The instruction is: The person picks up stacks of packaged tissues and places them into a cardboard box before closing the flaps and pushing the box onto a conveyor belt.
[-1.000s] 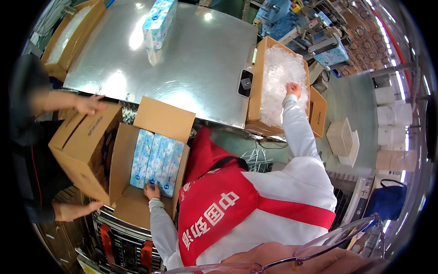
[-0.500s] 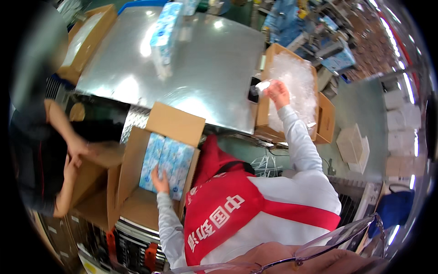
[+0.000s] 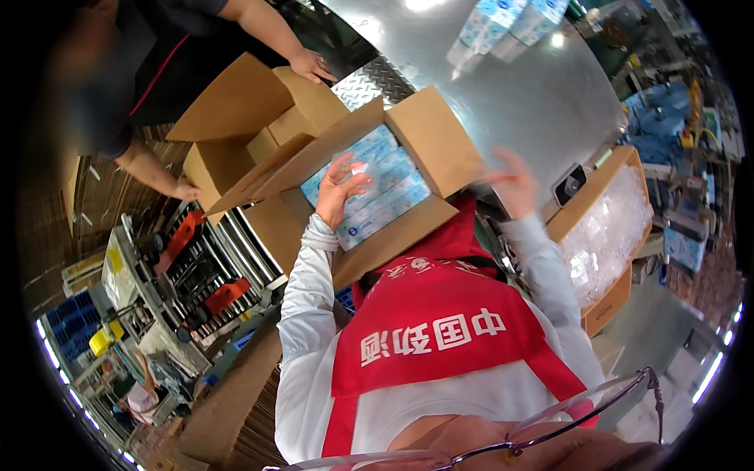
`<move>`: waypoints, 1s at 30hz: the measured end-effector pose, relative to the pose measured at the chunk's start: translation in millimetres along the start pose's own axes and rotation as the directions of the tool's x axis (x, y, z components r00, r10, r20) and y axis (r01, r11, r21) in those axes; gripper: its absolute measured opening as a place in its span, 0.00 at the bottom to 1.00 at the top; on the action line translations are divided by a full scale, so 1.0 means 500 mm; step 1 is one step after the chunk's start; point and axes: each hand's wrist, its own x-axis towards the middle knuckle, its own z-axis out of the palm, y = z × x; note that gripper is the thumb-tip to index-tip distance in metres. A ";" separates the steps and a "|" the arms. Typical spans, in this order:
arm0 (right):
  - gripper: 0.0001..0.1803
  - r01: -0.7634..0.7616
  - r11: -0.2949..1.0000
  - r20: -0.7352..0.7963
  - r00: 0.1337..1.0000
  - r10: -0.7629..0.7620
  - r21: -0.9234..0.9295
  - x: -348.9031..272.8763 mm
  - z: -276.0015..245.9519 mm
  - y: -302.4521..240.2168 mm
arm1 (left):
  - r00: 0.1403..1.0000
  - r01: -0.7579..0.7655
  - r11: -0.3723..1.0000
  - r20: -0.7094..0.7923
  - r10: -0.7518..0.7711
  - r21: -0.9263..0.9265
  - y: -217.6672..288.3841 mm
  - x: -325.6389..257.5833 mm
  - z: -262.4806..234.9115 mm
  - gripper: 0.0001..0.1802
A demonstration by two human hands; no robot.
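Observation:
My left hand is over an open cardboard carton, its fingers curled around a small white piece whose kind I cannot make out. Below it, light-blue patterned boxes lie side by side inside the carton. My right hand, smeared by motion, hovers just right of the carton's raised flap, near the metal table's edge. Whether it holds anything does not show.
A co-worker's hands grip another open carton at the left. More blue boxes stand on the metal table. A dark phone-like device lies beside a carton of clear plastic pieces. A roller conveyor runs at lower left.
The view has swung toward the left. My right hand has left the carton of plastic pieces, moving toward the blue boxes. My left hand has lifted off the boxes, a white piece now at its fingers.

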 end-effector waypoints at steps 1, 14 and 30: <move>0.26 -0.011 1.000 -0.298 0.955 0.003 -0.023 0.002 -0.072 -0.022 | 0.998 -0.005 1.000 -0.068 0.005 -0.001 -0.011 0.002 -0.031 0.36; 0.29 -0.279 0.523 -0.559 0.650 -0.515 -0.806 0.145 -0.708 0.239 | 0.899 -0.037 0.124 -0.021 0.437 0.992 -0.101 0.089 0.021 0.29; 0.64 0.307 0.936 -0.017 0.951 -0.309 0.173 0.737 -0.298 0.076 | 0.993 -0.033 0.644 -0.049 0.109 0.765 0.350 0.617 0.715 0.73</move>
